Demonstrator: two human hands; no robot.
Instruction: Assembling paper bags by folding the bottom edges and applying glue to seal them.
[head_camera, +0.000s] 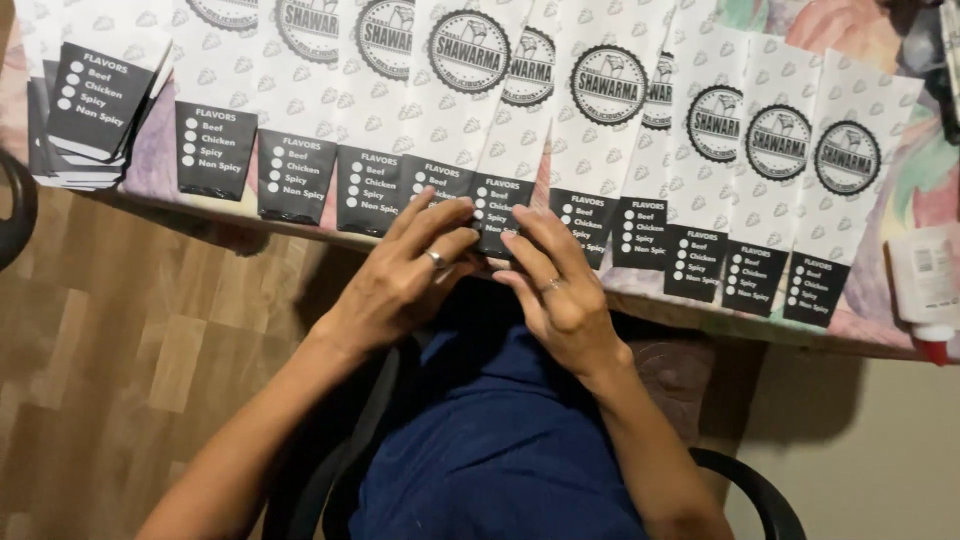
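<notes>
Head view: left hand (400, 275) and right hand (555, 285) both pressing flat on one white paper sleeve (497, 205) at desk (700, 310) edge, fingers extended rather than closed, pinning its black end. Overlapping like shingles, more sleeves (775, 180); stacked pile (90, 110) far left; glue bottle (925, 285) right.

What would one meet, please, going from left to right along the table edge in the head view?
Stack of paper sleeves → left hand → right hand → fanned row's last paper sleeve → glue bottle.
</notes>
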